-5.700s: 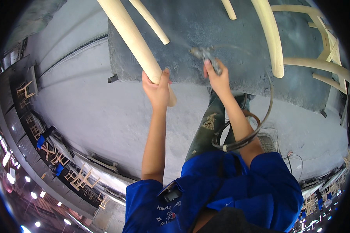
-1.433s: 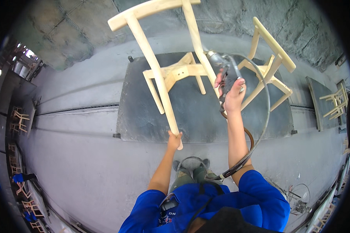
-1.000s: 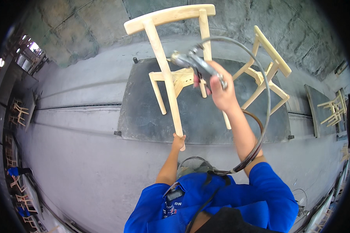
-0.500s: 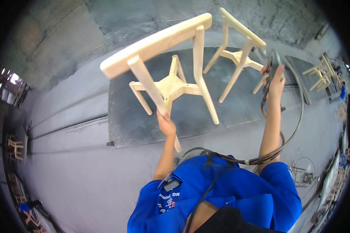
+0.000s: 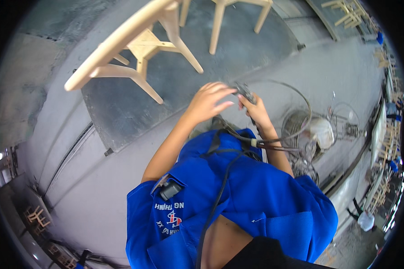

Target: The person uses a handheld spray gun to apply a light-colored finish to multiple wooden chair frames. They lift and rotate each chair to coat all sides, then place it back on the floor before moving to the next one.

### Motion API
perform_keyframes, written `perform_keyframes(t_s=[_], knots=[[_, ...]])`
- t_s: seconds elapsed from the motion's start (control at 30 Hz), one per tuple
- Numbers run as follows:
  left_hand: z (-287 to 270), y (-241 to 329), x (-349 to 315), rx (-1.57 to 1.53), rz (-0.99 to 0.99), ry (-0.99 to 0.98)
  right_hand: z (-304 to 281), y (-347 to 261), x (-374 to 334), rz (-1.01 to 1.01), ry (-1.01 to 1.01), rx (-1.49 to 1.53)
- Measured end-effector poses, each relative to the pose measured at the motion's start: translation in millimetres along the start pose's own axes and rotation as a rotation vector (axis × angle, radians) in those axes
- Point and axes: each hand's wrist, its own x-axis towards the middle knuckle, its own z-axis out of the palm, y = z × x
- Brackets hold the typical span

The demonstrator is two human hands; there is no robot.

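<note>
In front of my body, my right hand [image 5: 256,112] is wrapped round the handle of a dark spray gun [image 5: 243,92]. Hoses [image 5: 278,142] run from the gun in a loop across my right forearm. My left hand [image 5: 209,101] has its fingers stretched and the thumb apart, with fingertips close to the gun's front end; whether they touch it I cannot tell. Ahead on the left, a bare pale wooden chair frame [image 5: 110,49] without a seat stands on a dark board [image 5: 184,87]. Of a second wooden chair frame [image 5: 217,24], only the lower part is in view.
A metal pot wrapped in clear plastic [image 5: 316,130] stands on the floor to my right, beside coiled hoses. More wooden chair frames [image 5: 345,13] are at the far right, and others [image 5: 38,217] at the lower left. A person in a pale top [image 5: 366,220] is at the right edge.
My left hand has let go of the chair's leg and come over beside the spray gun. My right hand has brought the gun down and inward. The view has shifted, putting the chairs higher.
</note>
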Motion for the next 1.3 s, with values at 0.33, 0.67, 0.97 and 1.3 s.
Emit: perform_keyframes(t_s=[0.33, 0.67, 0.97, 1.3], knots=[[33.8, 28.1, 89.0, -0.154, 0.127, -0.254, -34.8, -2.5, 25.3, 0.002, -0.251, 0.162], [41.7, 23.7, 108.2, -0.156, 0.156, -0.350, -44.0, 3.8, 30.0, 0.028, -0.311, 0.194], [83.0, 20.7, 82.4, 0.047, -0.007, 0.063, -60.4, 24.1, 54.5, -0.068, 0.014, 0.143], [155.9, -21.7, -85.4, -0.828, -0.689, -0.607, -109.9, 34.7, 119.5, 0.116, 0.290, 0.355]])
